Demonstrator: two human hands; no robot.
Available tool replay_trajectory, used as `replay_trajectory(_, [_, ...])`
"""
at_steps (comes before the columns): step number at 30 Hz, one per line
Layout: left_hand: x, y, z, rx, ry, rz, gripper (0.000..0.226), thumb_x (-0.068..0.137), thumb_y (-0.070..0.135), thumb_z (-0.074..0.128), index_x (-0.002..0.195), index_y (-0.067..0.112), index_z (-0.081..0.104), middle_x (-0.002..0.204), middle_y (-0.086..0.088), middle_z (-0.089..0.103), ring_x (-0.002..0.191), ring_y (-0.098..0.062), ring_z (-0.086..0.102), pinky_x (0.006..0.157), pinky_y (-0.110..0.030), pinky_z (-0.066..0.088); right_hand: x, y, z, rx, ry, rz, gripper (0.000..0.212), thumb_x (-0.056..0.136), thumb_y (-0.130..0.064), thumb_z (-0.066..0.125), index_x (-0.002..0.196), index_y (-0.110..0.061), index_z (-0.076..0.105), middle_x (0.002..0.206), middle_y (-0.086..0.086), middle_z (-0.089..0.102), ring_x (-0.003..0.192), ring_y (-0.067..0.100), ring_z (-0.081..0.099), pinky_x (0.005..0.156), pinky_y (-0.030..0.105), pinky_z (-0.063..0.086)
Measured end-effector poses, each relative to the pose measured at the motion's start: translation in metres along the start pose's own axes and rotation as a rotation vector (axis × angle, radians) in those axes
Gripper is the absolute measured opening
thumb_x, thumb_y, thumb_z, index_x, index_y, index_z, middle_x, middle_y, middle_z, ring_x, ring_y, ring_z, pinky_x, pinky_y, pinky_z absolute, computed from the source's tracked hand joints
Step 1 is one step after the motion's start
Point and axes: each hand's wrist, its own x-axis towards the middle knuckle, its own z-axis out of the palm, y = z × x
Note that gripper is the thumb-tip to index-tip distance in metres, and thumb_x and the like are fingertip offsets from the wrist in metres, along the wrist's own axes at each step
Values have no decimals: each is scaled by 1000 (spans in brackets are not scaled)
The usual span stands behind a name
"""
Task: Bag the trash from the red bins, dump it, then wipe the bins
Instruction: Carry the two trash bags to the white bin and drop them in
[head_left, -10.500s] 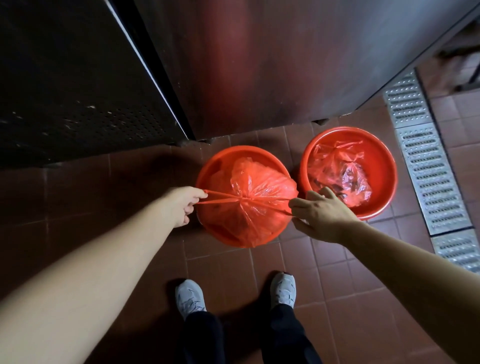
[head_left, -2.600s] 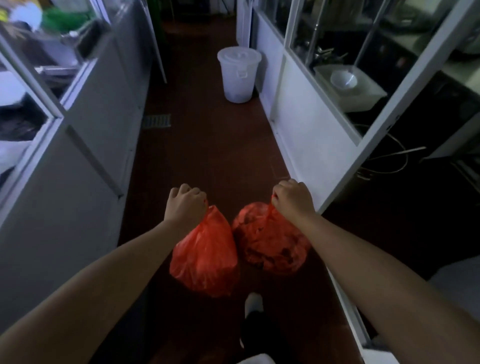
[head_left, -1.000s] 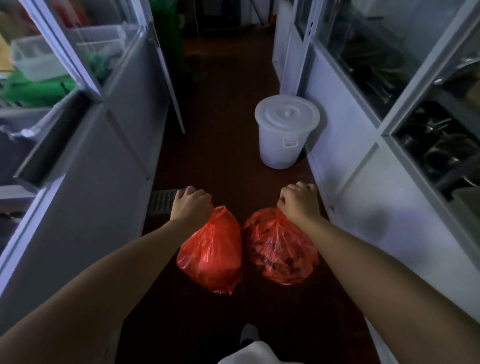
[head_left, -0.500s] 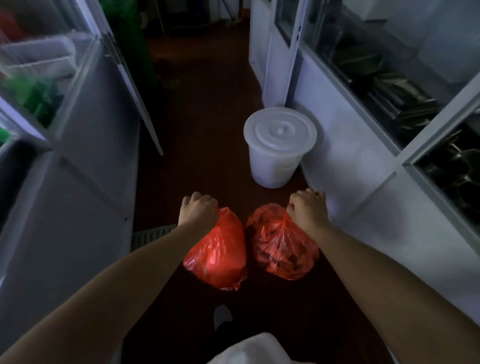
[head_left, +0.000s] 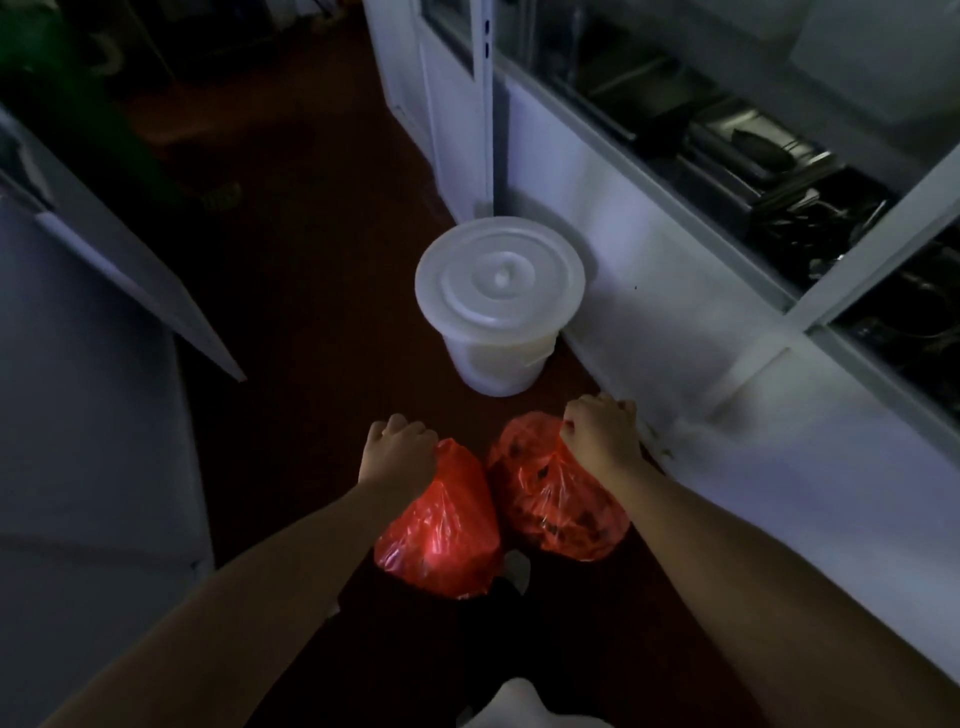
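— What's changed since half a second back?

— Not the grip. The left hand (head_left: 397, 452) is still clenched round the gathered neck of the left red bag (head_left: 441, 535), and the right hand (head_left: 602, 436) still grasps the top of the right red bag (head_left: 556, 504). Both bags hang off the floor, side by side, almost touching. The right one shows dark scraps through the plastic. A pale shoe (head_left: 517, 569) shows just below, between the bags.

— And the surroundings?

— The white lidded bucket (head_left: 498, 306) has come nearer: it was up the corridor a moment ago and now stands just ahead of the hands, lid on, close against the white panel wall (head_left: 675, 332) on the right. The floor grate that was by the left wrist earlier has dropped out of sight.

— What's the floor like?

— Dark reddish-brown floor (head_left: 322, 291), dim and in shadow. It runs as a narrow corridor between white partitions.

— Beyond the bucket?

— On the right, above the panel, a glazed window (head_left: 779, 156) shows metal trays and utensils on a shelf; I can't make them out exactly. A white door frame (head_left: 485, 104) rises behind the bucket. On the left there's a slanting white frame edge (head_left: 140, 291) over a pale cabinet (head_left: 88, 415), and farther back something green (head_left: 67, 93), blurred, in the darkness.
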Motion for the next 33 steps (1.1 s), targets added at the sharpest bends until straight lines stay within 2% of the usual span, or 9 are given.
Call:
replay_trajectory(6, [105,2,31,2,-101,74,31,92,37,48,120,33,60,111,10,64,113,-20,50,98,-38,36,71,28,50,-4,-146,80,12,84,-29,64,91,-22,71,95,-1,70,101,27,60,90,41,36])
replay_trajectory(13, [216,24,88,-3,-129,201,22,87,35,54,97,25,71,102,3,70,109,-26,56,94,-40,40,134,70,116,18,-230,230,18,86,-32,60,96,-23,72,104,-1,71,112,26,58,98,40,33])
replay_trajectory(16, [261,28,111,-11,-143,241,26,89,36,51,105,27,69,111,6,67,115,-25,52,95,-40,38,158,82,135,38,-178,275,22,86,-31,57,91,-18,74,99,3,71,107,28,63,99,45,41])
replay_trajectory(18, [285,24,122,7,-175,272,29,91,37,46,112,30,65,117,9,64,119,-23,48,98,-40,36,168,84,147,60,-226,329,20,87,-27,58,96,-16,73,103,5,70,111,31,60,104,48,37])
replay_trajectory(19, [294,20,124,11,-180,290,31,92,38,45,114,30,64,118,9,63,119,-23,47,99,-40,35,170,81,149,73,-243,353,25,87,-31,56,97,-14,73,103,6,70,110,33,60,104,48,36])
replay_trajectory(23, [316,3,115,22,-156,339,28,91,36,47,110,27,66,116,7,64,117,-26,48,97,-40,33,180,55,138,164,-226,411,81,73,-59,23,111,-6,72,115,18,69,112,37,61,104,47,39])
replay_trajectory(26, [333,-10,108,36,-158,430,28,90,38,48,108,26,67,114,6,64,118,-26,48,98,-41,33,184,33,131,178,-211,533,75,83,-58,25,114,-7,70,118,16,68,115,34,58,107,43,31])
replay_trajectory(29, [354,-24,110,71,-168,563,31,91,36,48,113,26,67,119,4,64,122,-27,48,105,-42,31,190,15,129,149,-93,577,74,76,-57,23,100,-8,74,101,15,71,102,36,64,102,51,38])
replay_trajectory(33, [385,-38,106,40,-114,785,28,89,30,58,112,22,71,119,-2,67,119,-31,54,106,-48,36,189,-10,130,31,-217,794,32,95,-38,45,109,-22,69,112,1,67,113,25,55,102,41,35])
